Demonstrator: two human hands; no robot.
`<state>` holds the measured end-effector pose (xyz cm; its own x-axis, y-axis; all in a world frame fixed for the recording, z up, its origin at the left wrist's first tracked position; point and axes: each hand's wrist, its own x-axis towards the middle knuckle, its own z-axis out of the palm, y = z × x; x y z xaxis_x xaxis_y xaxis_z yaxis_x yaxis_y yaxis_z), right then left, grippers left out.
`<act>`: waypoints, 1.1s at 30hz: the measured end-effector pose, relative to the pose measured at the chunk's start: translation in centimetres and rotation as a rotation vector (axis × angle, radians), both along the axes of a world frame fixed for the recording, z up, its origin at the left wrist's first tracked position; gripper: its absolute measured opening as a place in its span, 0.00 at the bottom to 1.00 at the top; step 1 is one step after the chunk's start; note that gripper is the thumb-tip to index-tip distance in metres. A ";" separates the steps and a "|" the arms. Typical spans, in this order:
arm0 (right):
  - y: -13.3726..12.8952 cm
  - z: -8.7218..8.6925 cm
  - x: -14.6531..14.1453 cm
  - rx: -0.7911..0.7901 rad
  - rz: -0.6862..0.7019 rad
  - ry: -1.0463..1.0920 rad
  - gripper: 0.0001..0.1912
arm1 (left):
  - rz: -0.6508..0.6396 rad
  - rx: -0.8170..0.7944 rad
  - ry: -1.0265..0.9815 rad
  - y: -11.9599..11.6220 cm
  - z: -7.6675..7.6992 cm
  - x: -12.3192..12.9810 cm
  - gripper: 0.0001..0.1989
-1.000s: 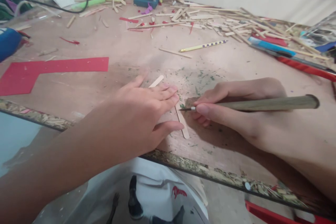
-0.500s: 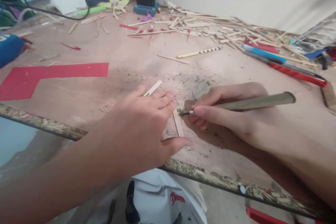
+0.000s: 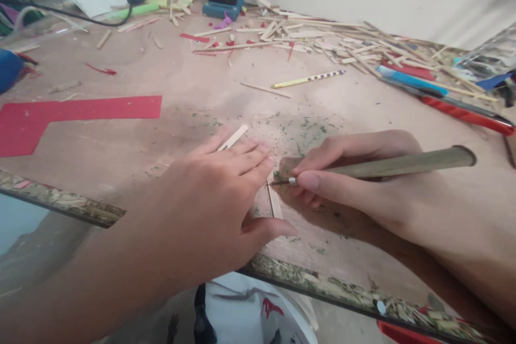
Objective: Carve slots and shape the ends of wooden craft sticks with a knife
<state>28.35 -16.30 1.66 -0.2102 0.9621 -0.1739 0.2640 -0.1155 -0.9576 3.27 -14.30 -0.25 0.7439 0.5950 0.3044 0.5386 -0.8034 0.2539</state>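
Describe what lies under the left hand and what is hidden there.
From under the left hand, one pale stick pokes out on the far side; a second stick shows between forefinger and thumb. The hand hides the rest, so whether they touch cannot be seen.

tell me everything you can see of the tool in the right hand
The tool has a greenish-grey handle, wood by its look, widening toward its blunt far end, with a silvery collar and a thin dark tip. The right hand pinches it near the collar, the handle slanting across that hand. The tip lies over the flat stick; whether they touch is unclear.
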 end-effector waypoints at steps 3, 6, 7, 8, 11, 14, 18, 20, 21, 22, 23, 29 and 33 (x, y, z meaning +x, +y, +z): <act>-0.1 0.4 -0.2 0.029 0.001 -0.040 0.13 | -0.008 -0.015 -0.016 0.0 0.1 0.0 0.32; -0.3 0.7 -0.5 0.008 -0.007 -0.085 0.13 | -0.008 -0.018 -0.027 -0.1 0.0 0.0 0.31; -0.3 0.8 -0.6 0.007 -0.010 -0.095 0.13 | -0.003 -0.022 -0.022 -0.1 0.0 0.0 0.31; -0.4 0.8 -0.6 0.014 -0.016 -0.105 0.13 | -0.001 -0.025 -0.017 -0.1 0.0 0.0 0.31; -0.4 0.6 -0.6 0.081 -0.018 -0.113 0.13 | -0.003 -0.021 -0.003 -0.1 0.1 0.0 0.32; -0.5 0.2 -0.5 0.148 -0.008 -0.118 0.13 | -0.005 -0.015 0.020 0.0 0.3 0.1 0.33; -0.6 0.0 -0.5 0.242 -0.004 -0.185 0.09 | -0.005 0.001 0.035 0.0 0.7 0.2 0.30; -0.6 -0.1 -0.4 0.263 -0.012 -0.198 0.09 | 0.000 -0.001 0.049 0.0 0.9 0.2 0.27; -0.6 -0.2 -0.4 0.268 -0.011 -0.196 0.08 | 0.003 0.000 0.055 -0.1 0.9 0.2 0.27; -0.6 -0.3 -0.3 0.272 -0.005 -0.193 0.09 | 0.005 0.005 0.054 -0.1 0.9 0.2 0.27; -0.6 -0.4 -0.3 0.274 0.004 -0.189 0.09 | 0.005 0.009 0.051 -0.1 0.8 0.2 0.27; -0.6 -0.8 0.1 0.253 -0.005 -0.176 0.11 | 0.017 -0.008 0.060 -0.2 0.7 0.1 0.28; -0.6 -0.6 0.1 0.266 -0.024 -0.200 0.10 | 0.000 -0.017 0.051 -0.2 0.9 0.0 0.27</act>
